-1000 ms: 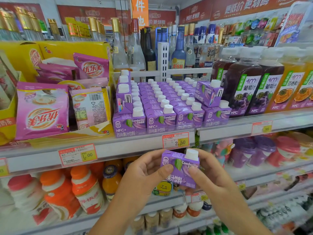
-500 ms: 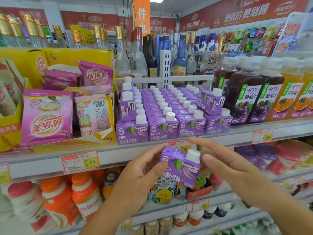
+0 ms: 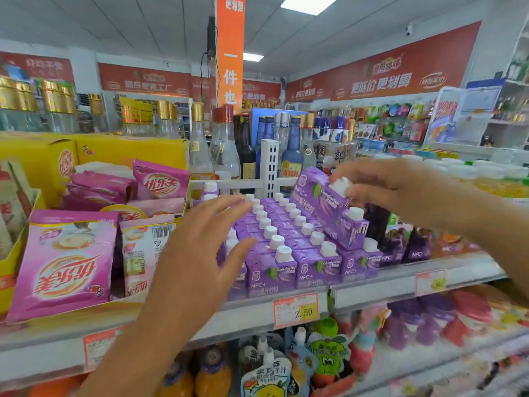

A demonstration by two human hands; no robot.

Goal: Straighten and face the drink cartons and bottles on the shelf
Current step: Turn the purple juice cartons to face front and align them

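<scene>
Pinching tilted carton at cap end, right hand holds it above stacked carton just beneath, probably to seat it. Left hand spread, empty, over carton rows under fingers, likely readying to steady them.

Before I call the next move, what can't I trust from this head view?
All in the head view.
Hidden: the left column of purple cartons, mostly behind the left hand; facing unknown.
Unclear: the right hand pinches the held carton by its cap; whether it touches the stacked carton below cannot be told.
Blurred: the juice bottles at right, also crossed by the right forearm.
Unreadable: the right price tag, too blurred.
</scene>
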